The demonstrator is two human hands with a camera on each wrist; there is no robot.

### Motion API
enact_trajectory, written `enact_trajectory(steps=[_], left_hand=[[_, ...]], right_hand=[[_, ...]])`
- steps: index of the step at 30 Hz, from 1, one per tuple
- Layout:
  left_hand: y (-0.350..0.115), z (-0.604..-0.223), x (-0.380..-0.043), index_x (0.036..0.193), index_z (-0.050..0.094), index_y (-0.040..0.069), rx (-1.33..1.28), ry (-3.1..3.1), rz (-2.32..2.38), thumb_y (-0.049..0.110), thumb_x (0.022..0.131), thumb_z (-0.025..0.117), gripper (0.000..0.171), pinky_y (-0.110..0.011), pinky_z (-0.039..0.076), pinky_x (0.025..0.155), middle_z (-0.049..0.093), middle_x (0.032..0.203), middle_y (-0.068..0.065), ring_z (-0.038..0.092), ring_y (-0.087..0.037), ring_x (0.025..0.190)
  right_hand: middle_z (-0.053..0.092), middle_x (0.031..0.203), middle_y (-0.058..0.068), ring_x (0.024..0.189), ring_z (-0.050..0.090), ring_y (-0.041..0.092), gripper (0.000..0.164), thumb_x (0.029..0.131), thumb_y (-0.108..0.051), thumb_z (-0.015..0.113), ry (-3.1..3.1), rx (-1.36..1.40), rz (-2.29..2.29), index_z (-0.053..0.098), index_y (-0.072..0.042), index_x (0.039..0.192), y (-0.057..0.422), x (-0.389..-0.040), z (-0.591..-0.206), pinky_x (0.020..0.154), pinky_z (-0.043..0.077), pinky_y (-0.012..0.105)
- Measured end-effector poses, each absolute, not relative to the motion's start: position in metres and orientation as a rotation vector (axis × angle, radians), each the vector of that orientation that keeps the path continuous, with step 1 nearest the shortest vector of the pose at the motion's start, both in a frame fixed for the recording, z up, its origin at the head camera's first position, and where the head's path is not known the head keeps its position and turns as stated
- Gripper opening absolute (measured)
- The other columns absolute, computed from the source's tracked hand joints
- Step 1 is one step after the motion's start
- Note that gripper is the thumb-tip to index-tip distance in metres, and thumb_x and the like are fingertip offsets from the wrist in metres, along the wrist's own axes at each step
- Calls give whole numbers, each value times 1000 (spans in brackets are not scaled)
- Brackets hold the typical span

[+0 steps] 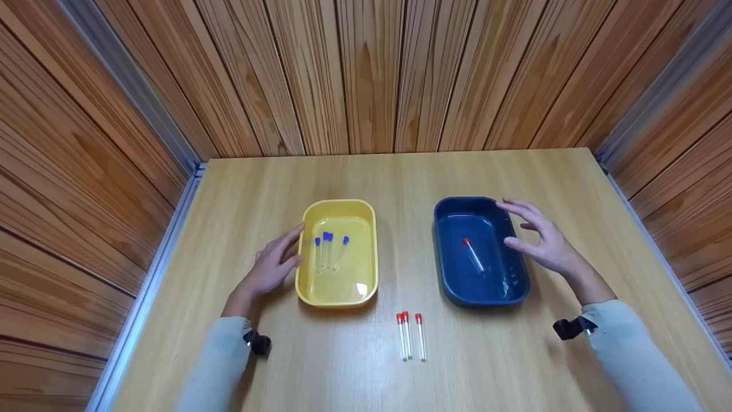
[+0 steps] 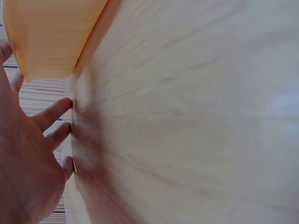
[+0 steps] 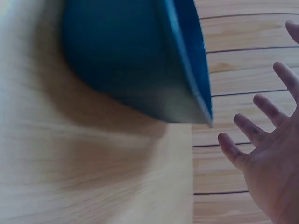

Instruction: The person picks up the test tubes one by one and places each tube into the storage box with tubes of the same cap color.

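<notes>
My left hand lies along the left side of a yellow tray, its thumb and forefinger at the rim. In the left wrist view, the other fingers of that hand extend down to the tabletop. Several blue-capped tubes lie inside the yellow tray. With fingers spread and nothing in them, my right hand hovers beside the right rim of a dark blue tray. The right wrist view puts it apart from the tray wall. One red-capped tube lies in the blue tray.
Three red-capped tubes lie on the wooden table, nearer me and between the two trays. Wood-plank panels rise behind the table and on both sides. Metal rails run along the side edges.
</notes>
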State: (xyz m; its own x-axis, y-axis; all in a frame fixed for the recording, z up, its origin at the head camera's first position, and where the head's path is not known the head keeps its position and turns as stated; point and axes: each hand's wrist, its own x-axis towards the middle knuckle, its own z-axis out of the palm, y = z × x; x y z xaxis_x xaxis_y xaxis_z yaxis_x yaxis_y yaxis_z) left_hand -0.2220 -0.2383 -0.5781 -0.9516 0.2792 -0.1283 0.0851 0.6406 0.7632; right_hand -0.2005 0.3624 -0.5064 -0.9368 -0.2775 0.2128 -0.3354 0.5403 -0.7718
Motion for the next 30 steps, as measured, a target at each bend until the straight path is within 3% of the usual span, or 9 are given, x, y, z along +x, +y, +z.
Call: enact_trajectory(steps=[2,5,7,10,14,18,21,24,30], left_hand=[[-238,-578,-222,180,22,42,287,2623,1203,41,115,58,74,-75,6,138,27,190,1,21,-40,177],[-238,-578,-221,180,22,42,276,2619,1195,40,115,59,75,-76,5,138,26,191,1,20,-40,178],[-238,-578,-220,181,22,41,278,2621,1194,40,115,59,75,-76,5,138,26,191,1,20,-40,178],[-238,-578,-221,181,26,36,324,2649,1199,38,115,61,75,-78,10,136,30,189,-3,24,-43,176],[-240,-578,-224,180,30,29,392,2676,1195,34,114,61,73,-80,15,132,33,188,-9,29,-48,173],[-241,-577,-225,180,29,30,391,2661,1203,33,115,61,73,-78,15,134,33,188,-8,28,-46,173],[-240,-577,-225,180,29,31,385,2661,1203,33,115,61,73,-77,16,135,33,188,-8,28,-46,173],[-239,-577,-225,181,27,33,372,2658,1196,34,115,60,74,-76,15,134,32,189,-7,27,-46,174],[-239,-577,-224,181,25,36,349,2644,1198,38,116,59,73,-76,12,135,30,189,-4,24,-44,175]], right_hand=[[43,180,19,150,38,-13,67,104,-6,71,-2685,520,1377,53,-11,168,366,-201,-512,122,45,75],[47,178,16,150,42,-13,65,104,-3,71,-2653,493,1389,54,-9,167,369,-202,-519,120,49,52],[51,176,9,150,45,-10,65,104,-1,70,-2631,468,1411,55,-9,166,372,-204,-523,116,47,36],[55,170,-5,148,48,-7,64,104,0,69,-2615,438,1430,55,-9,166,375,-205,-528,112,45,26],[54,171,0,148,49,1,64,107,-4,68,-2667,418,1415,52,-11,169,379,-206,-533,114,46,35],[44,176,20,154,48,20,67,109,-7,67,-2717,423,1437,46,-13,172,382,-207,-538,121,46,68],[40,178,22,158,44,40,69,109,-9,68,-2738,430,1472,43,-14,173,385,-206,-542,121,38,85],[37,180,23,160,39,58,71,109,-11,69,-2765,434,1492,41,-13,174,388,-205,-544,121,35,88],[31,184,25,161,36,62,73,111,-13,67,-2820,432,1509,35,-15,177,396,-203,-545,121,35,89]])
